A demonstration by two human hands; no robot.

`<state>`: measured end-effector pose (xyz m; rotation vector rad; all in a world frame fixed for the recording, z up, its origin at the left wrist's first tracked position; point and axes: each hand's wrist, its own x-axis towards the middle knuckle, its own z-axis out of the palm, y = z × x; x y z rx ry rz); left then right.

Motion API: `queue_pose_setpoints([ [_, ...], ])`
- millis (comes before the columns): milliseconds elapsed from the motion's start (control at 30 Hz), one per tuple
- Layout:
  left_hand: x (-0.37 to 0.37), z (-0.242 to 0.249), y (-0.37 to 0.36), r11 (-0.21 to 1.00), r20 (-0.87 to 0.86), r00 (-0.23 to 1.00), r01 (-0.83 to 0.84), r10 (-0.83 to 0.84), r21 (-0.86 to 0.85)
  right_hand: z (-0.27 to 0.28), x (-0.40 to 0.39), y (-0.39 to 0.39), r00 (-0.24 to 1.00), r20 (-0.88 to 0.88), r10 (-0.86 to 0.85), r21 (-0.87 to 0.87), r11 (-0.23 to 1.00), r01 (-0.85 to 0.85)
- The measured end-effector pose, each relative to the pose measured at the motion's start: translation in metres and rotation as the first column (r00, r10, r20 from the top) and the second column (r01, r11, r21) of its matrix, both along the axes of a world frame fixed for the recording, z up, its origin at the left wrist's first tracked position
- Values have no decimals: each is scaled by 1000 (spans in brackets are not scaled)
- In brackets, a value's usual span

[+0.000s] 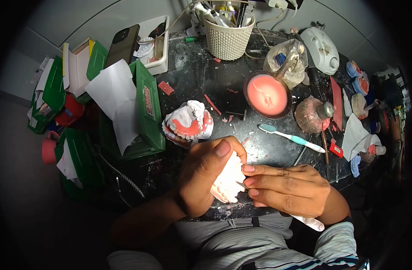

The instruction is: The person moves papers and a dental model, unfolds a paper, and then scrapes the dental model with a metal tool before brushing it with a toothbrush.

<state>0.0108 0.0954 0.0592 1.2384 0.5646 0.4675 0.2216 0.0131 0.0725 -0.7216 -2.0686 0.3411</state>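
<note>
White plaster cast (227, 179) btwn curled left hand (201, 180); right hand (287, 186) fingertips on it

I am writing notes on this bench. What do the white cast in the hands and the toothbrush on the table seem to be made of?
White cast, held by left hand and right hand: probably plaster or dental stone; chalk-white and matte, overexposed.
Toothbrush: likely plastic; smooth teal and white handle.
</note>
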Motion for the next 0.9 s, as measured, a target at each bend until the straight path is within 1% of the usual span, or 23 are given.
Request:
queue_pose_setpoints([
  [133,2,-3,1,1000,22,1000,-10,10,-3,-3,-1,-1,1000,8,-30,23,999,30],
  [200,1,-4,1,999,14,1000,-11,10,53,-2,-2,-2,999,7,-40,30,999,40],
  [233,1,-4,1,999,15,1000,-11,11,54,-2,-2,-3,999,11,-49,20,999,48],
  [333,1,-4,1,1000,35,999,9,-9,13,-1,-3,-5,998,10,-58,5,998,58],
  [400,2,-6,0,996,70,998,8,-1,-89,-2,-4,-6,998,5,-61,0,998,61],
  [433,3,-10,-2,996,71,997,8,-1,-88,-2,-4,-6,998,8,-63,5,998,63],
  [500,5,-19,-6,997,104,991,-76,79,-33,-2,-4,-7,998,11,-65,11,998,65],
  [533,4,-22,-7,997,104,991,-77,79,-32,-2,-4,-7,998,12,-63,3,998,63],
  [600,2,-25,-7,991,13,993,-114,115,-67,-2,-5,-7,998,13,-63,-5,998,63],
  [733,4,-26,-5,994,55,995,-85,89,-71,-5,-5,-8,998,13,-68,4,998,68],
  [800,5,-23,-4,991,62,996,-59,67,-123,-6,-6,-9,997,12,-72,4,997,72],
  [867,5,-19,-1,999,92,996,-12,15,-36,-7,-6,-9,996,14,-85,11,996,85],
  [900,5,-19,0,999,90,996,-12,15,-35,-7,-6,-9,996,13,-85,12,996,85],
])
